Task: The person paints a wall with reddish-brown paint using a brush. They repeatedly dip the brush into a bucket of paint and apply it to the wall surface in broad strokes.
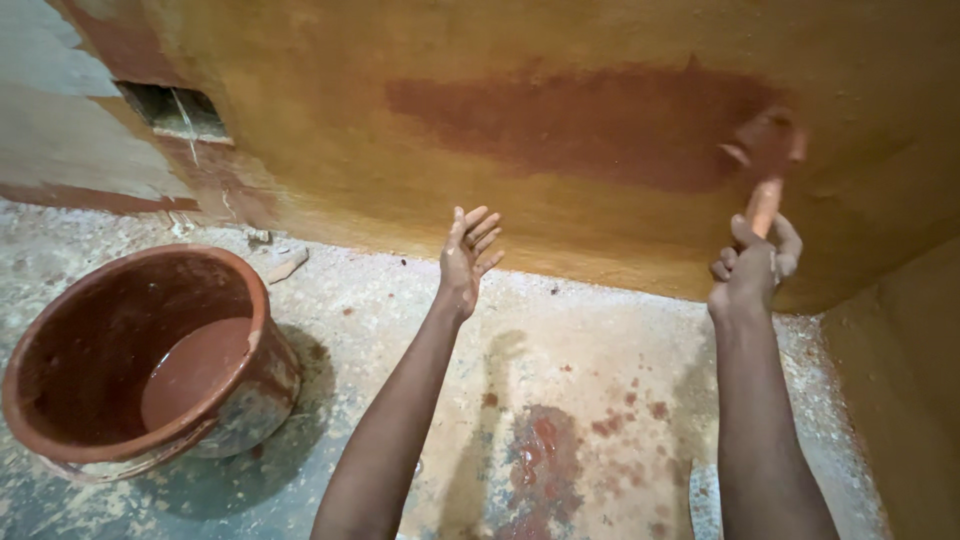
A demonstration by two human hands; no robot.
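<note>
Now right hand [752, 268] with fingers clamped on paintbrush [765, 165] against ochre wall [400, 150], left hand [466, 255] raised with fingers apart, paint bucket [60, 330] on floor [600, 340]

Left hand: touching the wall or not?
Apart. In the head view the left hand is raised open, palm toward the wall, with floor and wall base visible around the fingers. Only the brush in the right hand meets the wall.

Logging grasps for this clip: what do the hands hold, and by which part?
The right hand grips a paintbrush by its handle; the bristle end is blurred against the wall. The left hand is open, holding nothing.
</note>
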